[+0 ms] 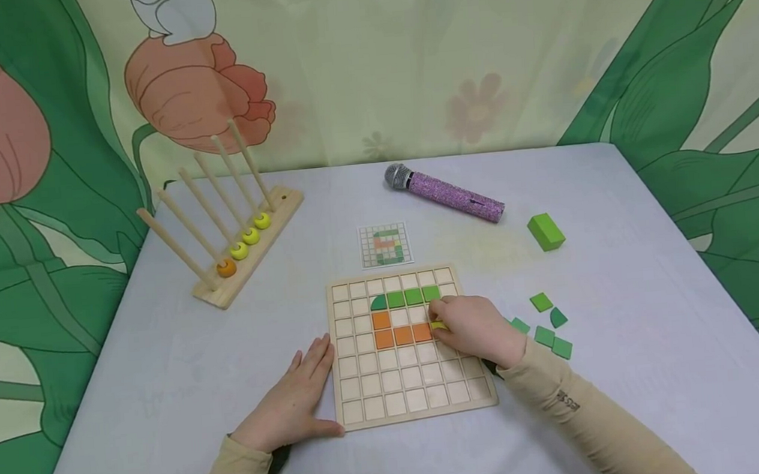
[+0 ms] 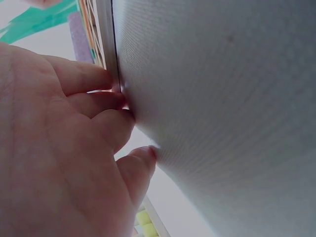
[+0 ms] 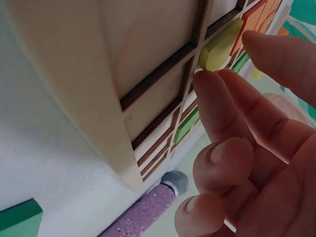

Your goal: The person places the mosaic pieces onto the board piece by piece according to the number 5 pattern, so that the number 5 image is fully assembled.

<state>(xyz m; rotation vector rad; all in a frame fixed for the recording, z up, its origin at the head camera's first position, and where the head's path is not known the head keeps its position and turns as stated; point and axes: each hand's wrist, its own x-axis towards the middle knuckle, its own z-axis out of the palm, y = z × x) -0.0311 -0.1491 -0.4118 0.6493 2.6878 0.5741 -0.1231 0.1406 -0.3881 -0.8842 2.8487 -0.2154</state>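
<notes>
A wooden grid board (image 1: 372,386) lies on the table, with green square tiles (image 1: 413,296), a dark green quarter-round tile (image 1: 378,302) and orange tiles (image 1: 403,335) in its cells. Over its right half, my right hand (image 1: 475,326) holds a yellow tile (image 3: 222,44) between thumb and fingertips, at a cell beside the orange row. The tile looks slightly tilted in the right wrist view. My left hand (image 1: 295,399) rests on the table with its fingers extended, fingertips and thumb against the board's left edge.
Behind the board lies a small pattern card (image 1: 385,245). Several loose green tiles (image 1: 545,336) are scattered right of it, near a green block (image 1: 546,232). A purple glitter microphone (image 1: 450,192) lies at the back. On the left stands a wooden peg rack (image 1: 247,267) with beads.
</notes>
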